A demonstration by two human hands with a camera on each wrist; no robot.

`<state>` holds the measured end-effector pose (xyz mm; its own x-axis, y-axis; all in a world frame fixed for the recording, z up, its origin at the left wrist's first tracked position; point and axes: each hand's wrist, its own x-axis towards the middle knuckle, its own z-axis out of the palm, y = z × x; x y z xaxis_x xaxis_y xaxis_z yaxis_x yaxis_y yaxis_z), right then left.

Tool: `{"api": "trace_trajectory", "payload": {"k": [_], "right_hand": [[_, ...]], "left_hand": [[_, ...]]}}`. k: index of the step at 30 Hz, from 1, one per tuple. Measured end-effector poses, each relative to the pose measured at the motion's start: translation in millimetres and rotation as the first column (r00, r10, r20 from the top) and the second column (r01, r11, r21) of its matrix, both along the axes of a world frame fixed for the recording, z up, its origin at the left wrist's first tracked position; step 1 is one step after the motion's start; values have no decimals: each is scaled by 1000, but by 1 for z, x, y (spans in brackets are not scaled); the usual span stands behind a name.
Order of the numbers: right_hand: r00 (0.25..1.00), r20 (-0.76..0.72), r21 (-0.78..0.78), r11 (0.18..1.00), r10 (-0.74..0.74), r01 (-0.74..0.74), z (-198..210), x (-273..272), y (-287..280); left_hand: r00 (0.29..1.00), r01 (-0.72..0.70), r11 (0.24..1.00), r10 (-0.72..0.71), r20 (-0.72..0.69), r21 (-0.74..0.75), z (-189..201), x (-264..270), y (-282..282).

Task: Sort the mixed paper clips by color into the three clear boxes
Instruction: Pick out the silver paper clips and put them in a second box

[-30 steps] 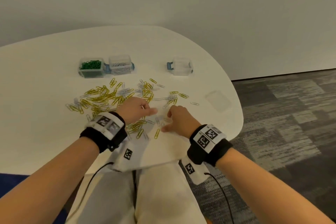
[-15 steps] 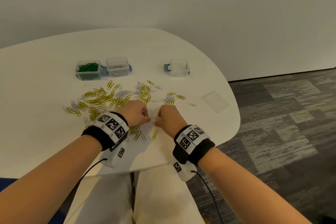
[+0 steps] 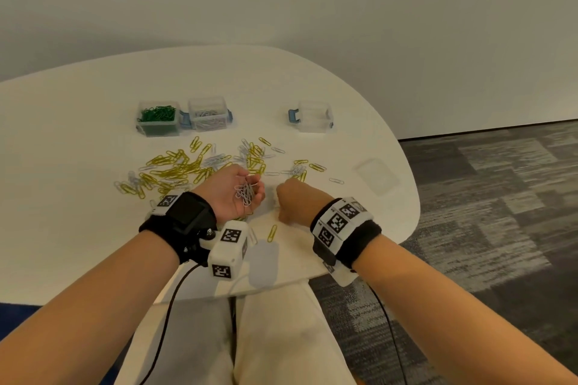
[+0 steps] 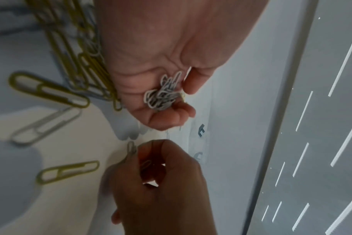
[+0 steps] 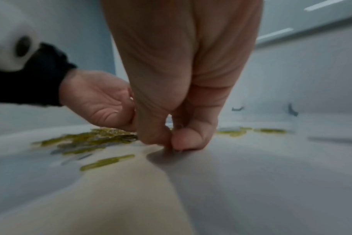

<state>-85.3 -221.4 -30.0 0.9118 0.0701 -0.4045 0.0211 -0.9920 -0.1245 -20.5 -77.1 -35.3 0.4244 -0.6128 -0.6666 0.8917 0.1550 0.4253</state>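
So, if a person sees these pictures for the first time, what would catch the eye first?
Probably the left hand, palm up, cupping a small bunch of white wire paper clips just above the white oval table. Beside it the right hand presses its fingertips onto the tabletop. Behind both lies a wide scatter of yellow paper clips, with the clear plastic box of green clips further back.

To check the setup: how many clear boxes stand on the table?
3: the green-clip box far left, the white-clip box touching its right side, the empty box apart, further right.
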Motion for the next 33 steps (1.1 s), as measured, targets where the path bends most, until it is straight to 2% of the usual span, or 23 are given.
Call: {"api": "trace_trajectory", "payload": {"k": [4,10,12,15,19,21,23,25,27,30,31,33], "right_hand": [[999,44,27,999,25,-26,-1,3,-1],[994,100,215,976,-42,20,-3,3,-16],[994,86,235,971,-61,39,-4,4,-17],[995,82,206,978,-57,39,-5,4,-13],[996,89,85,996,-7,-1,-10,1,-11],[997,76,99,995,-17,9,-6,1,-14],[994,78,210,976,-75,57,4,5,-21],[980,104,408,906,-170,114,17,11,-23],[970,157,526,847,-187,78,32,19,-18],[954,228,567,823,-195,32,47,34,-18],[935,250,589,806,-250,58,49,39,-25],[893,304,531,837,-332,131,45,45,-48]], "left_hand": [[998,-55,998,55,-22,-27,4,0,-3],[997,-62,998,61,-44,-21,0,6,-1],[997,-61,998,61,-38,-20,1,7,-1],[998,-65,997,65,-20,-37,6,6,-3],[999,-29,1000,29,16,-6,8,4,2],[1000,-8,1000,8,22,3,9,2,4],[1000,2,1000,-2,8,3,9,0,2],[1000,22,1000,-22,-13,-1,8,-2,-3],[999,31,999,-32,-35,-39,11,-1,-11],[987,-69,993,53,-153,-99,15,11,-23],[973,-107,988,81,-215,-113,15,21,-24],[956,-127,984,88,-281,-124,17,43,-20]]}}
